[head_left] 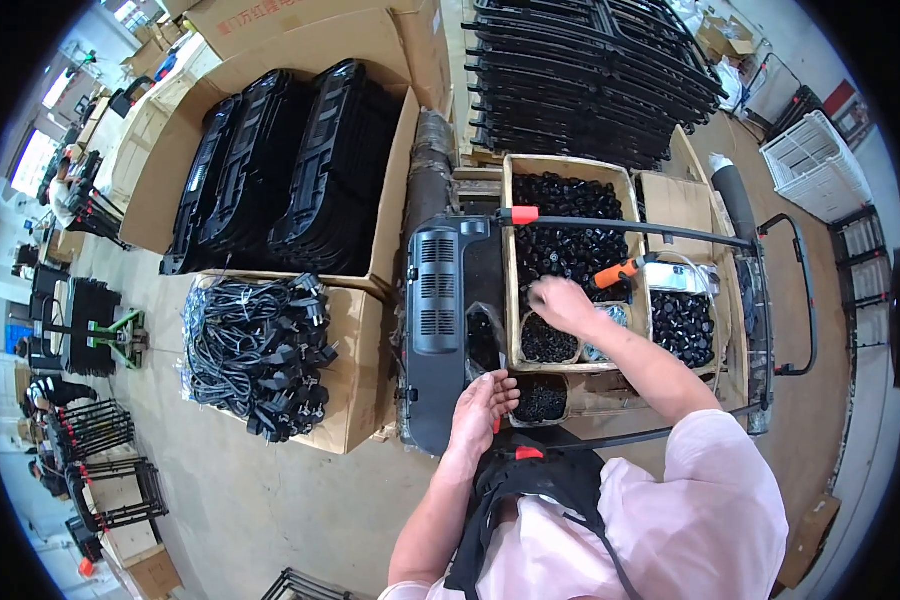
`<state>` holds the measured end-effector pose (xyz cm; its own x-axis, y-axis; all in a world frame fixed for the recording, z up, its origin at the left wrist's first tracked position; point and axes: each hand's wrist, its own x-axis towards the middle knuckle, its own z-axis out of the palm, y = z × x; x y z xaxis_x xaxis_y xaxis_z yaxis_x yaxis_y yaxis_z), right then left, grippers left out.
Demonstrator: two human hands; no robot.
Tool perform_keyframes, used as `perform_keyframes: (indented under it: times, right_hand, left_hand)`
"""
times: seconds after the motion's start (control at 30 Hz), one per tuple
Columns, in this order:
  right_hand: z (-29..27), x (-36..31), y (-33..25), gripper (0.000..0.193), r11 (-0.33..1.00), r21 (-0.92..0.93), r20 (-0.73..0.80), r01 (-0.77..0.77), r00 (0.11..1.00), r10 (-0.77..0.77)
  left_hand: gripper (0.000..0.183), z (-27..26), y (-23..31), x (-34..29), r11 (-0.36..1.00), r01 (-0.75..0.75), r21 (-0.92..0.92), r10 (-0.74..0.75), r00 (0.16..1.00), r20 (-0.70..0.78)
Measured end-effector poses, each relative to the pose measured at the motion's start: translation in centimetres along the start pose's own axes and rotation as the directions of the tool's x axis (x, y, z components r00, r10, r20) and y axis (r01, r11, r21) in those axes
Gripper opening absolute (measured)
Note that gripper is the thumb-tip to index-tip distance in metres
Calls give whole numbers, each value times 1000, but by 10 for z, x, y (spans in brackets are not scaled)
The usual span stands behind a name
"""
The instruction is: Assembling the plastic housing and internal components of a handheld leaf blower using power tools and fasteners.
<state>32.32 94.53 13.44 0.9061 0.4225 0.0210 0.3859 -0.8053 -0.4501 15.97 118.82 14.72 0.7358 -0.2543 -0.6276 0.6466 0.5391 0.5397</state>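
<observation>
My right hand [560, 303] reaches over a wooden tray [510, 260], above a small tub of black parts [547, 340] and beside a heap of larger black plastic pieces [570, 225]. Its fingers point down and are smeared, so whether they grip anything cannot be made out. My left hand [484, 405] is by the near tray corner, fingers loosely stretched and palm partly turned up, with nothing visible in it. It is close to a black tube frame [610, 440] with red end pieces and a long black vented housing [435, 340]. An orange-handled power driver [615, 273] lies across the tray.
Bundled black power cables [260, 350] lie on a carton at left. Behind them, a large cardboard box [395, 210] holds black plastic covers [330, 160]. Black frames [580, 90] are stacked at the back. A white wire basket [810, 165] stands at far right. People work at far left.
</observation>
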Motion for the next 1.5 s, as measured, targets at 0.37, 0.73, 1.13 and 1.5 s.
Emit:
perform_keyframes:
  times: [0.37,0.73,1.13,1.5]
  right_hand:
    - [71,-74,41,20,960,-278,343,-35,930,133]
    - [74,-85,51,34,989,-63,249,-136,957,148]
    - [88,-91,73,28,982,-178,288,64,958,-10]
    - [40,-82,54,20,957,210,185,-201,969,163]
  left_hand:
    - [39,63,-26,75,989,29,147,-27,999,-18]
    - [52,78,-45,156,941,32,337,16,990,-137]
    - [58,74,-52,177,904,128,408,-47,978,-203]
    - [50,63,-64,201,939,182,290,-130,973,-188]
